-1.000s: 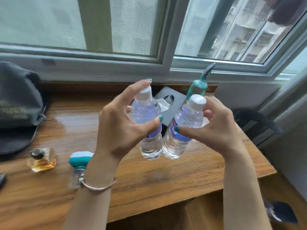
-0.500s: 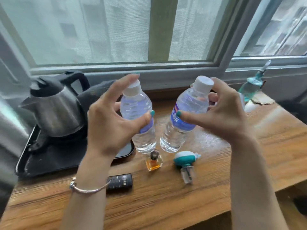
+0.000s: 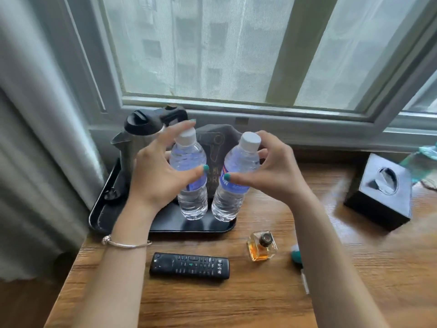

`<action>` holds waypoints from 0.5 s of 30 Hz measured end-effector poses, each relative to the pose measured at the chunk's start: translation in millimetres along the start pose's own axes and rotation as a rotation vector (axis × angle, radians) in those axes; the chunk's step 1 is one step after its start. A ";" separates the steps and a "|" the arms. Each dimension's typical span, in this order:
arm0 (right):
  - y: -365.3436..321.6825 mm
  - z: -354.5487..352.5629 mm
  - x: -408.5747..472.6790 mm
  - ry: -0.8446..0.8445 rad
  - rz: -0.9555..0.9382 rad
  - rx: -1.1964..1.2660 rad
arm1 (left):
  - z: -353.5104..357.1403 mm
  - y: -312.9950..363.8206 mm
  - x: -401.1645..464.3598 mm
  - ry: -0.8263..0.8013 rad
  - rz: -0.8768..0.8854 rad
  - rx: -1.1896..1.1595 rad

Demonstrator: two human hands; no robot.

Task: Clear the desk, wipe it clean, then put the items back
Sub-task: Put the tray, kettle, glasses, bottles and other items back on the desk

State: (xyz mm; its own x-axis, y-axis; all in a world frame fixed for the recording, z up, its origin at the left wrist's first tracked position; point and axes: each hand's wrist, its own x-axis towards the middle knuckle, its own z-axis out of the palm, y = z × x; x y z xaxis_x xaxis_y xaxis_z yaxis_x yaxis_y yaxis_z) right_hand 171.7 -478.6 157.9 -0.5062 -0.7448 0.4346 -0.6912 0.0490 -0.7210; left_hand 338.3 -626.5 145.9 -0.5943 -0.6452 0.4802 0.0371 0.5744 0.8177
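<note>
Both water bottles have travelled leftward to hover just over the black tray (image 3: 104, 216) beside the kettle (image 3: 139, 138). Left hand (image 3: 156, 176) fingers grasp the left bottle (image 3: 190, 185), right hand (image 3: 272, 171) fingers the right bottle (image 3: 233, 185), upright, probably for setting down together.

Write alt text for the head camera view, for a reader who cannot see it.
Two hands each hold a clear water bottle over a black tray on a wooden desk by a window: the left hand grips the left bottle, the right hand the right bottle. A kettle stands on the tray; a remote, perfume bottle and tissue box sit on the desk.
</note>
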 end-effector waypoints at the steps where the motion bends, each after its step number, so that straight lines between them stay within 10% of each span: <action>1: 0.5 5.5 2.9 -0.018 -0.011 0.006 | 0.9 -5.1 -1.9 -0.010 -0.008 0.009; 15: 10.8 31.4 -5.2 -0.094 0.034 -0.083 | 2.7 -19.4 -13.7 -0.232 -0.085 -0.049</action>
State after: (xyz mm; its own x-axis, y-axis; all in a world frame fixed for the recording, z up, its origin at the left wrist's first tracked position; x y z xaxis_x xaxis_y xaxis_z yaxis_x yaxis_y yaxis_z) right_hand 183.1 -495.1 130.9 -0.4818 -0.8009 0.3554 -0.7170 0.1272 -0.6853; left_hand 343.6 -627.4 122.6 -0.7655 -0.5535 0.3280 0.0147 0.4946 0.8690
